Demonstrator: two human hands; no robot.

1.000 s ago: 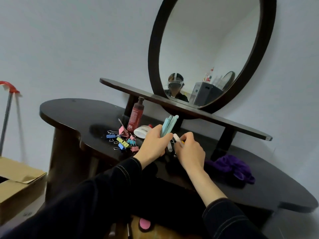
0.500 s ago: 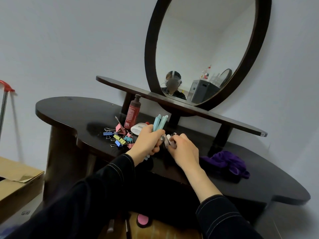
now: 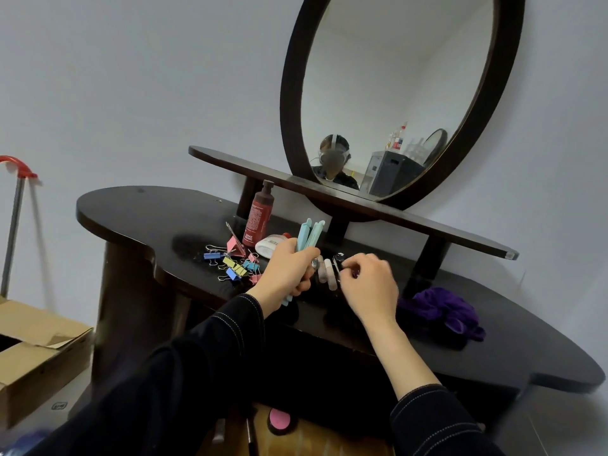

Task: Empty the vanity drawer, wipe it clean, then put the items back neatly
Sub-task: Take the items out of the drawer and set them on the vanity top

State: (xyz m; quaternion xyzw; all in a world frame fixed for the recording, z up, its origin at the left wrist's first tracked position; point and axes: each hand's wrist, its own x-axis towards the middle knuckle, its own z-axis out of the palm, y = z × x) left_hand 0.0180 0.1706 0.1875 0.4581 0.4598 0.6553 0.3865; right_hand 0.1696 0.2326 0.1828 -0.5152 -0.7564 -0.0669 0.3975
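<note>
Currently left hand [image 3: 289, 271] is clamping the blue pens [image 3: 309, 233] at frame centre, right hand [image 3: 371, 284] is pinching a small dark piece [image 3: 338, 258] on the bench [image 3: 148, 209] above the open drawer [image 3: 316, 436] at bottom, likely risking pens slipping from the crowded grip.

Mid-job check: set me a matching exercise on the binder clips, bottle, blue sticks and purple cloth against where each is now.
1 binder clips
2 red bottle
3 pale blue sticks
4 purple cloth

A gripped in the left hand
B standing by the shelf post
C heaped on the vanity top, right of the right hand
D scattered left of the left hand

Pairs: 1-D, 2-B, 3-A, 4-C
</note>
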